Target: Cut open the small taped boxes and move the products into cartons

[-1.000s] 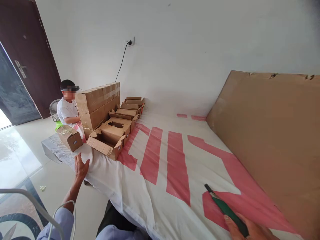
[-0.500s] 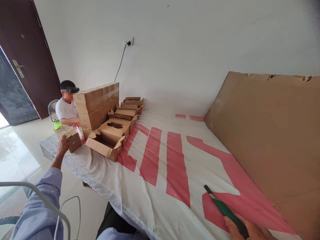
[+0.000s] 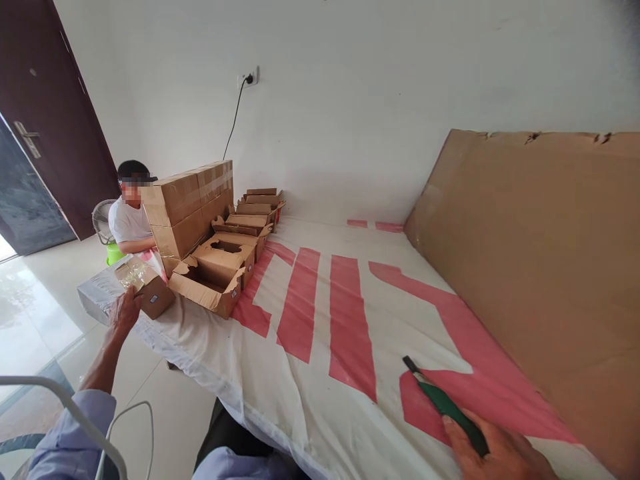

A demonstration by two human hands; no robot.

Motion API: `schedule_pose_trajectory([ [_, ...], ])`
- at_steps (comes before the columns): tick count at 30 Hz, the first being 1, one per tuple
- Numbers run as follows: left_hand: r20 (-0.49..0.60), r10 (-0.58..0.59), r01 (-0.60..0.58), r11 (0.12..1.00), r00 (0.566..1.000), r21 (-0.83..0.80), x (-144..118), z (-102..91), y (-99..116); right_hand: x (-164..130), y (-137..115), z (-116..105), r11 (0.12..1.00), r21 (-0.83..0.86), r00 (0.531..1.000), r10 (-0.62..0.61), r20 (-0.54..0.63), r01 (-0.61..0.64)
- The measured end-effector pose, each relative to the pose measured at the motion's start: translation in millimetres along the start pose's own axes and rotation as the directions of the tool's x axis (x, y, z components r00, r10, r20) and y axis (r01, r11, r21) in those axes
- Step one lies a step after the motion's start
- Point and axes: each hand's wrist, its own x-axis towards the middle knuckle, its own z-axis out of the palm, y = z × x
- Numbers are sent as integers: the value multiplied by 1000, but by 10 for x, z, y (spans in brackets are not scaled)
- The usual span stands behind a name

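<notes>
My left hand (image 3: pixel 123 312) grips the near end of a small taped cardboard box (image 3: pixel 147 287) at the far left edge of the covered table (image 3: pixel 320 373); the box sits tilted. My right hand (image 3: pixel 495 450) rests on the cloth at the bottom right and holds a green-handled utility knife (image 3: pixel 443 403), blade end pointing away from me.
Several open cardboard boxes (image 3: pixel 220 270) and a stack of sealed cartons (image 3: pixel 187 207) stand at the far left of the table. A seated person (image 3: pixel 127 217) is behind them. A large cardboard sheet (image 3: pixel 535 267) leans along the right. A white cable (image 3: pixel 125 427) hangs near my left sleeve.
My left hand reached from the table edge to the small box, took hold of it, and the box has shifted and turned slightly toward me. The right hand stayed put with the knife.
</notes>
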Motion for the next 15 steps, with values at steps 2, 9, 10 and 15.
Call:
schedule_pose_trajectory([
  [2, 5, 30, -30, 999, 1000, 29, -209, -7, 73, 0, -26, -27, 1000, 2, 1000, 5, 16, -5],
  [9, -3, 117, -117, 993, 993, -19, -681, -58, 183, -7, -104, -77, 999, -7, 999, 38, 6, -38],
  [10, -9, 95, -96, 993, 995, -75, -637, -72, 148, -10, -103, -73, 1000, -6, 1000, 26, 0, -26],
  [15, -98, -73, 41, 956, 992, -291, -56, -55, -154, 8, -113, -83, 996, -75, 997, -56, -60, 51],
])
